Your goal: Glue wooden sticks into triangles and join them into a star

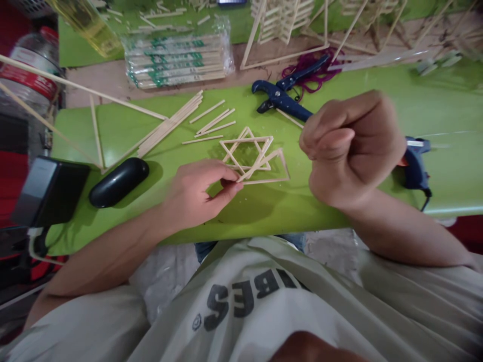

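Left hand [190, 193] is pinching one corner of a stick triangle [266, 181] between thumb and forefinger, just above the near part of the green desk [455, 168]. From where I sit, the triangle overlaps the right lower part of a six-pointed stick star [246, 139]; whether the two touch, I cannot tell.

Right hand [352, 151] is raised over the desk, well apart from the left, fingers curled into a fist with the thumb pressed against them. I cannot tell if anything is inside it. Behind its wrist, on the right, I see part of a blue glue gun [415, 166]. Beyond the fist lies a dark blue cutter [289, 103], one handle running behind the knuckles, with purple string [311, 83] by its far end.

Short sticks [215, 121] lie beyond the star, and a bundle of longer sticks [171, 123] sits to their left. Close to my left forearm I have a black case [119, 182], with a black box [53, 191] farther left. A long stick frame [113, 100] slants over that side, its end near the bundle. At the back I make out a plastic-wrapped pack [181, 60] of sticks.
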A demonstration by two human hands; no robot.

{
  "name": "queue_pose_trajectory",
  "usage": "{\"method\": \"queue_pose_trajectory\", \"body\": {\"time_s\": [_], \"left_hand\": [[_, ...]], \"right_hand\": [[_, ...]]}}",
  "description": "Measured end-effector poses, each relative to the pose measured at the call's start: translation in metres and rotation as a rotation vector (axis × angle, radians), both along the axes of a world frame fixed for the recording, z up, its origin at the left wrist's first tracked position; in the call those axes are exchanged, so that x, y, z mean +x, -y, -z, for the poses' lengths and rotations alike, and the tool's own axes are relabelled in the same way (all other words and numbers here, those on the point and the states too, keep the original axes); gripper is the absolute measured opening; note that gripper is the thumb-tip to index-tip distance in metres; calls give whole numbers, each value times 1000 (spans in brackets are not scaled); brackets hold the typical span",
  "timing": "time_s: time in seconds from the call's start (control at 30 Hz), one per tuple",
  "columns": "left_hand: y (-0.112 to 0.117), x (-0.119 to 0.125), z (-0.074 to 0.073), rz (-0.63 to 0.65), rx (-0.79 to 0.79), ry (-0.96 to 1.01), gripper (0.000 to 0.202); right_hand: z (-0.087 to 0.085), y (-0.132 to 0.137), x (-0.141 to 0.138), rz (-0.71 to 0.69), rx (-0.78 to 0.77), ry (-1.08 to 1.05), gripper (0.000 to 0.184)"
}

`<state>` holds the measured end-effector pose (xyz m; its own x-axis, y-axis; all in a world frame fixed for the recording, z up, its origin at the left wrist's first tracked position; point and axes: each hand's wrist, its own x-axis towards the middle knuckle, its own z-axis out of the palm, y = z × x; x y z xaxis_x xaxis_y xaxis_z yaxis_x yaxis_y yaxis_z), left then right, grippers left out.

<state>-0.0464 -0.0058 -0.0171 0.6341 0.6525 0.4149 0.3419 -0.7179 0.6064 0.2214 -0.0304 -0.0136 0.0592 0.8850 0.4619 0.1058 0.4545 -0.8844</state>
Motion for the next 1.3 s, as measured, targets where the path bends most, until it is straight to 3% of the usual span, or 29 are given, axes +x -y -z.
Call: {"method": "queue_pose_trajectory", "body": {"time_s": [0.1,0.3,0.43,0.6,0.77,1.0,1.07,1.13,1.3], "left_hand": [[0,0,0,-3,1,-4,10],[1,-1,1,-31,-33,-41,10],[1,-2,0,-11,-25,-20,10],[0,-2,-1,-8,-20,-6,10],[0,-2,0,-20,-6,-27,9],[0,-3,-1,-26,-33,-44,9],[0,-4,-1,-35,-34,-49,9],[0,-4,0,-42,-39,-49,8],[0,-4,-1,-39,-35,-44,9]], "right_hand": [[-5,-6,-7,48,180,-16,24],[10,-13,-2,76,248,42,13],[13,-16,0,143,345,23,18],[-1,-5,-5,85,143,72,6],[-7,6,-4,-23,-111,72,37],[1,-8,6,-399,-335,-163,46],[0,-10,8,-434,-381,-264,50],[-3,-11,9,-421,-424,-309,46],[-9,-11,8,-407,-447,-357,15]]}}
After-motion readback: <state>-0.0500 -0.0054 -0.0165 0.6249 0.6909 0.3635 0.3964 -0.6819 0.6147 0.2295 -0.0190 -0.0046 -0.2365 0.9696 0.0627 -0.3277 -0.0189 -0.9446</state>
